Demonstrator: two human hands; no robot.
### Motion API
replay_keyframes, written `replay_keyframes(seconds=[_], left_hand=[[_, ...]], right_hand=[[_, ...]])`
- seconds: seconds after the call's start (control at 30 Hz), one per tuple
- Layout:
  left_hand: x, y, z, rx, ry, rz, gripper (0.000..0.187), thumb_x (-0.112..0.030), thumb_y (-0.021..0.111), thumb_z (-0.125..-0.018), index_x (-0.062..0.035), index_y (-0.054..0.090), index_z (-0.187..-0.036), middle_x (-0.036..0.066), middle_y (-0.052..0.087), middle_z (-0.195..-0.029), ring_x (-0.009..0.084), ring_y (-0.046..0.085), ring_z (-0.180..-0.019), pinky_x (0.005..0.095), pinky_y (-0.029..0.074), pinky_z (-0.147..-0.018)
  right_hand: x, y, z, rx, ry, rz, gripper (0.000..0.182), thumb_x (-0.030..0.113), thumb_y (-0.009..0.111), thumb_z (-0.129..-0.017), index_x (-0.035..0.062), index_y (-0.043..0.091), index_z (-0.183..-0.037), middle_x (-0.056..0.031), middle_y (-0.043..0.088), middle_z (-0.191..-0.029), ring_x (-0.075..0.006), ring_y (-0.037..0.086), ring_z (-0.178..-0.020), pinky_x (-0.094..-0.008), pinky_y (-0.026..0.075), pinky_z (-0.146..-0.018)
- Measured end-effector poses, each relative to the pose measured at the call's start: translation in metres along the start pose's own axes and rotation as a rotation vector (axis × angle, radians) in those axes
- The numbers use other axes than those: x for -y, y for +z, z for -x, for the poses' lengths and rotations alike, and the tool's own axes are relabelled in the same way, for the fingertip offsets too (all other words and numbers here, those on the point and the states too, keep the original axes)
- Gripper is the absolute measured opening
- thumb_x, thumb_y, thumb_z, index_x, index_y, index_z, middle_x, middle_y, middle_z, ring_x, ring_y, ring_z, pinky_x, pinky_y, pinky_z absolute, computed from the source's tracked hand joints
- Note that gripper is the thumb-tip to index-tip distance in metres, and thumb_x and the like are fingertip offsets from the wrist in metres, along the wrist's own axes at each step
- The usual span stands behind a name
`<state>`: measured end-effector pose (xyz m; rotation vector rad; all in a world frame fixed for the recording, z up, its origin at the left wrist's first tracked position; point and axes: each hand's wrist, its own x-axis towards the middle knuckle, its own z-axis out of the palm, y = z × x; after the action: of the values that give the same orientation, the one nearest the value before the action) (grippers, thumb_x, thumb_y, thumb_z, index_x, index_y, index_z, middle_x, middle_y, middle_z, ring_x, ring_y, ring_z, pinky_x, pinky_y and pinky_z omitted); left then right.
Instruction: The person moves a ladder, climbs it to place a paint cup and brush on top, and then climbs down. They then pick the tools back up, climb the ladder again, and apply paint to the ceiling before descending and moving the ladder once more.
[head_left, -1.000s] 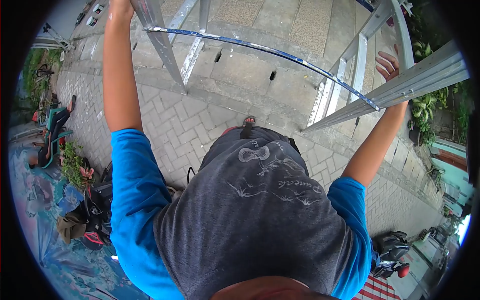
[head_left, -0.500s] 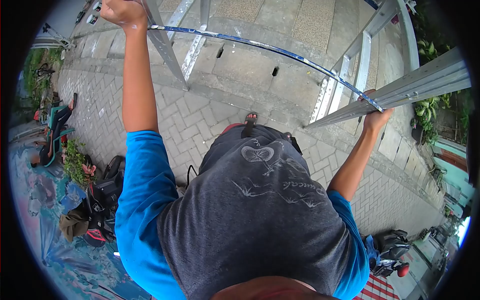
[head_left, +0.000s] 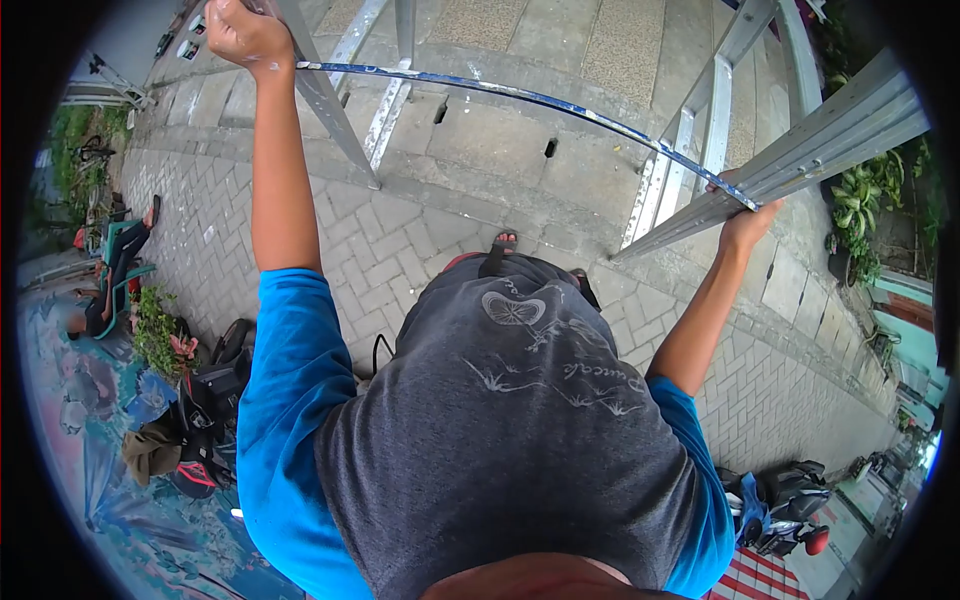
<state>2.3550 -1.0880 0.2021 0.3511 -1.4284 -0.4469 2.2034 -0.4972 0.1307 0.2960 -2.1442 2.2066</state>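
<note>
An aluminium ladder point(head_left: 345, 130) stands spread before me, paint-flecked, with its upper parts cut off by the view's top edge. A narrow blue bar point(head_left: 540, 98), worn and spattered with white, spans from its left side to its right side. At the upper left my left hand point(head_left: 248, 38) is closed in a fist against the left rail; part of its grip is hidden. My right hand point(head_left: 750, 222) is wrapped around the right rail point(head_left: 800, 160), close to the bar's end, with most of its fingers behind the metal.
Grey paving blocks point(head_left: 400, 240) meet concrete slabs point(head_left: 490, 140) with small slots. My sandalled foot point(head_left: 505, 242) shows below the ladder. A seated person point(head_left: 105, 300) and a motorbike point(head_left: 205, 420) are at left. Another motorbike point(head_left: 785, 505) stands lower right; plants point(head_left: 860, 205) line the right.
The ladder's right rail and my right hand have shifted slightly up and left in view. My left hand and the bar's left end sit slightly lower. Both grips stay as they were.
</note>
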Motion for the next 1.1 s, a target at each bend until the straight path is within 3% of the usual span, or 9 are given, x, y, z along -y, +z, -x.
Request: replay_keyframes(seconds=[0.17, 0.27, 0.37, 0.4, 0.43, 0.5, 0.6, 0.7, 1.1], left_hand=[[0.004, 0.003, 0.001, -0.03, -0.007, -0.016, 0.039, -0.026, 0.043, -0.092, 0.006, 0.054, -0.072, 0.013, 0.056, -0.068, 0.0264, 0.05, -0.064, 0.0403, 0.041, -0.064], [0.012, -0.002, 0.001, 0.02, -0.113, 0.006, 0.04, -0.026, 0.043, -0.093, 0.0066, 0.053, -0.072, 0.012, 0.055, -0.067, 0.0256, 0.051, -0.065, 0.0403, 0.041, -0.064], [-0.016, 0.003, 0.012, 0.065, -0.201, 0.003, 0.029, -0.021, 0.046, -0.092, 0.0059, 0.057, -0.086, 0.014, 0.06, -0.088, 0.026, 0.056, -0.079, 0.041, 0.045, -0.076], [-0.044, 0.01, 0.025, -0.059, -0.089, 0.047, 0.024, -0.017, 0.049, -0.091, 0.0052, 0.055, -0.097, 0.016, 0.057, -0.101, 0.0272, 0.056, -0.09, 0.0421, 0.045, -0.085], [-0.077, 0.015, 0.039, -0.184, 0.021, 0.092, 0.025, -0.013, 0.051, -0.089, 0.0045, 0.054, -0.107, 0.018, 0.054, -0.115, 0.0284, 0.056, -0.102, 0.0432, 0.045, -0.093], [-0.14, 0.012, 0.073, -0.006, 0.095, 0.224, 0.034, -0.006, 0.054, -0.088, 0.0027, 0.047, -0.119, 0.019, 0.044, -0.128, 0.0314, 0.051, -0.117, 0.0452, 0.041, -0.104], [-0.221, 0.017, 0.149, 0.279, 0.176, 0.607, 0.024, -0.004, 0.052, -0.088, 0.0018, 0.051, -0.112, 0.02, 0.05, -0.12, 0.0299, 0.056, -0.113, 0.0429, 0.046, -0.1], [-0.302, 0.02, 0.217, 0.664, 0.104, 0.88, 0.017, 0.002, 0.051, -0.091, 0.003, 0.053, -0.108, 0.022, 0.059, -0.108, 0.0268, 0.066, -0.088, 0.0379, 0.057, -0.08], [-0.545, 0.062, 0.352, 0.983, -0.341, 1.359, 0.014, 0.008, 0.054, -0.09, 0.0041, 0.058, -0.103, 0.018, 0.065, -0.095, 0.0169, 0.064, -0.074, 0.0292, 0.055, -0.068]], right_hand=[[-0.022, -0.016, -0.012, -0.126, 0.087, 0.008, 0.077, 0.063, 0.024, -0.102, -0.003, 0.053, -0.128, -0.0164, 0.063, -0.118, -0.0243, 0.062, -0.101, -0.036, 0.047, -0.093], [-0.017, -0.001, -0.008, -0.269, 0.057, 0.105, 0.081, 0.063, 0.023, -0.102, -0.0063, 0.056, -0.128, -0.0163, 0.062, -0.122, -0.0224, 0.059, -0.109, -0.0332, 0.043, -0.098], [0.004, 0.004, 0.0, -0.109, 0.03, 0.148, 0.082, 0.064, 0.021, -0.102, -0.0052, 0.063, -0.116, -0.0156, 0.069, -0.103, -0.02, 0.063, -0.096, -0.0312, 0.046, -0.092], [-0.016, -0.01, -0.01, -0.088, -0.013, 0.204, 0.081, 0.063, 0.021, -0.102, -0.0041, 0.065, -0.113, -0.0153, 0.07, -0.098, -0.0191, 0.064, -0.092, -0.0308, 0.047, -0.09], [-0.017, -0.02, -0.01, -0.014, -0.02, 0.178, 0.078, 0.061, 0.022, -0.103, -0.0039, 0.063, -0.116, -0.0166, 0.069, -0.102, -0.0198, 0.065, -0.094, -0.0319, 0.048, -0.091], [0.006, -0.021, 0.004, 0.058, -0.107, 0.106, 0.071, 0.056, 0.024, -0.105, -0.0036, 0.057, -0.124, -0.0189, 0.067, -0.111, -0.0227, 0.067, -0.099, -0.0342, 0.05, -0.092], [0.025, -0.058, 0.04, 0.019, -0.197, 0.092, 0.063, 0.049, 0.027, -0.106, -0.0034, 0.049, -0.132, -0.0204, 0.064, -0.12, -0.0271, 0.068, -0.104, -0.0362, 0.051, -0.092], [0.03, -0.121, 0.089, -0.039, -0.142, 0.138, 0.057, 0.044, 0.032, -0.106, -0.0029, 0.045, -0.136, -0.0207, 0.062, -0.124, -0.0298, 0.068, -0.106, -0.0372, 0.051, -0.091], [0.063, -0.36, 0.299, -0.586, 0.161, 0.193, 0.041, 0.03, 0.044, -0.105, 0.0001, 0.05, -0.133, -0.0179, 0.066, -0.117, -0.0258, 0.069, -0.097, -0.0339, 0.054, -0.083]])
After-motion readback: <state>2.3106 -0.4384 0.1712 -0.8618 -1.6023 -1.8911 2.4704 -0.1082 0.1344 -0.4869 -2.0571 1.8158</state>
